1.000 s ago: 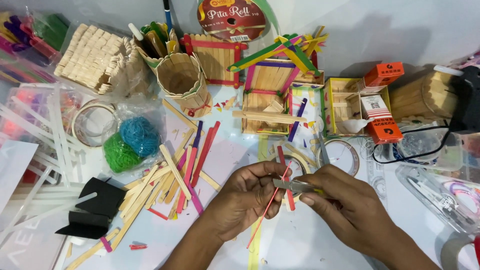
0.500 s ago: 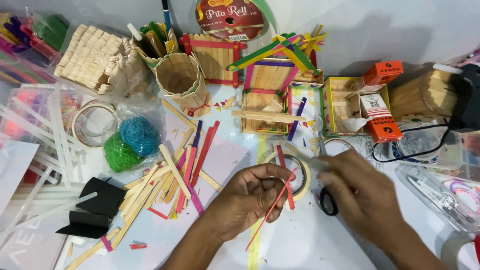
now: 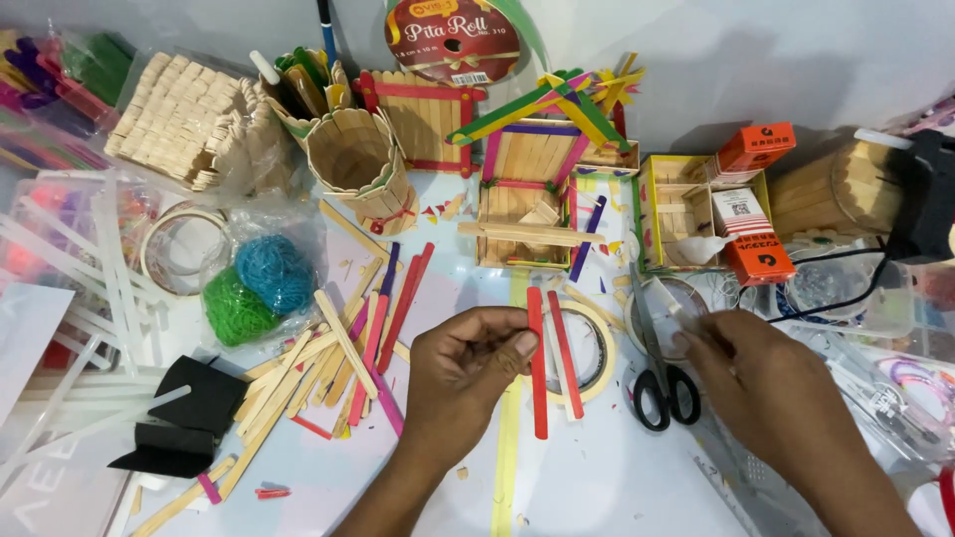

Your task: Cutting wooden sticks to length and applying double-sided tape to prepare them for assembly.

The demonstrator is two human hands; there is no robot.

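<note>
- Scissors (image 3: pixel 659 373) now lie flat on the table, at about 3 o'clock from the tape ring (image 3: pixel 597 348); one second ago the right hand held them against the stick.
- Right hand (image 3: pixel 771 383) has let go and moved away to about 3 o'clock of the scissors; its fingers are loose and hold nothing, with the fingertips near a clear tape roll (image 3: pixel 676 308).
- Left hand (image 3: pixel 468 368) pinches a red craft stick (image 3: pixel 538 368) at its upper part; the stick now stands nearly upright, no longer slanted.
- So I judge the cutting is finished, and the stick is being looked at.
</note>
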